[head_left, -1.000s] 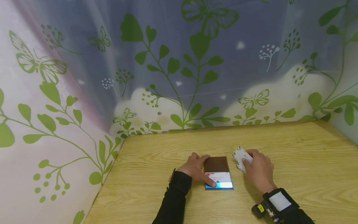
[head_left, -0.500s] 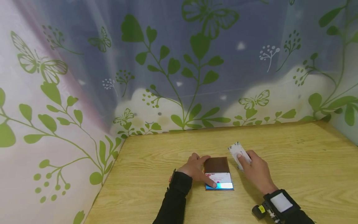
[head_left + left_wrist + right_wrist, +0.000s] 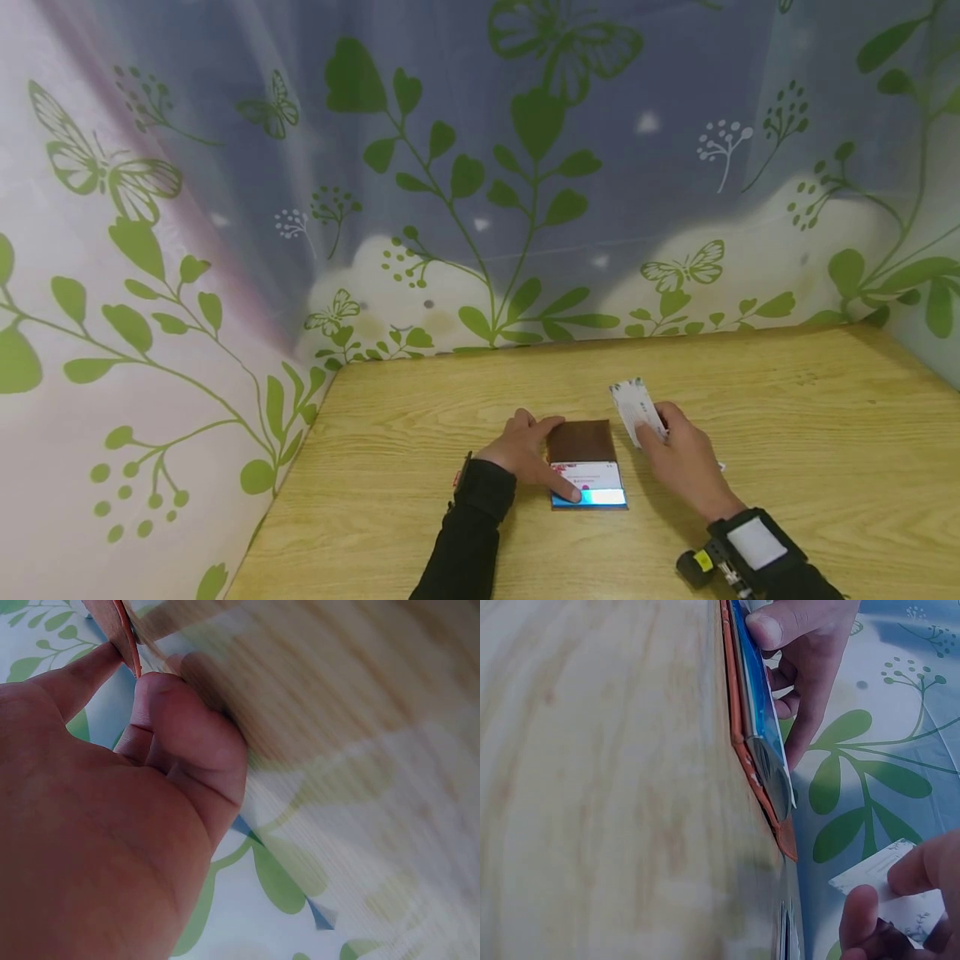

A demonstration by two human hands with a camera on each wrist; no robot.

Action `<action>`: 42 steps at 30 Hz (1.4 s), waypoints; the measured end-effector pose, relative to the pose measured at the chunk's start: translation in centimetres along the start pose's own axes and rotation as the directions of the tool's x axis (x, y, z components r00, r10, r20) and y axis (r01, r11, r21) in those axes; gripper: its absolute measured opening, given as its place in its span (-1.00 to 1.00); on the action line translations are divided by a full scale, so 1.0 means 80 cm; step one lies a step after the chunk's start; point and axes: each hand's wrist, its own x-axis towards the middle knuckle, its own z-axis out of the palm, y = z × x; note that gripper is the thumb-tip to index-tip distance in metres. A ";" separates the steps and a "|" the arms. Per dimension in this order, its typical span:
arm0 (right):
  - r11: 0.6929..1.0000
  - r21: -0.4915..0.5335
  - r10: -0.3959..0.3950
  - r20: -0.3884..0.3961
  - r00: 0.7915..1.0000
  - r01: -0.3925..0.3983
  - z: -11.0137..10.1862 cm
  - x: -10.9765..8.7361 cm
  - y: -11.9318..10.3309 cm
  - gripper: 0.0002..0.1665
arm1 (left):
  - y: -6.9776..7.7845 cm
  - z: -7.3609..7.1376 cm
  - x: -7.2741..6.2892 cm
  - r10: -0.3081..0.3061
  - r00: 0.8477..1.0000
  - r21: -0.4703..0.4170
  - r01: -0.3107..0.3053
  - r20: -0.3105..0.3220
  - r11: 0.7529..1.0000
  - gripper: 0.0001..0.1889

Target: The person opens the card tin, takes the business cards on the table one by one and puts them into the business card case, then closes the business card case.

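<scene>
A brown card holder (image 3: 581,439) lies unfolded on the table, with a white card (image 3: 600,475) and a shiny blue strip (image 3: 603,497) in its lower half. My left hand (image 3: 525,450) rests across its left side, thumb pressing on the blue strip and index finger at the top edge. In the left wrist view the other fingers are bent beside the holder's edge. Right of the holder, my right hand (image 3: 690,458) pinches a white card (image 3: 636,407) with a leafy border, held at a tilt. The right wrist view shows this card (image 3: 877,874) between thumb and finger.
Thin stacked edges (image 3: 783,934) stand on the table beyond the holder in the right wrist view. A small white corner (image 3: 722,467) shows just right of my right hand. A leaf-and-butterfly printed curtain (image 3: 480,208) encloses the wooden table (image 3: 825,433) at back and sides.
My right hand has shifted slightly up and left, and the card in it has turned more upright. A white corner now shows beside that hand. The left hand and holder stay put.
</scene>
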 end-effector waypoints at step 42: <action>0.990 0.049 -0.142 0.252 0.957 0.134 0.009 -0.001 0.002 -0.55 | 0.001 0.003 0.005 -0.014 1.000 0.058 0.016 -0.027 0.998 0.17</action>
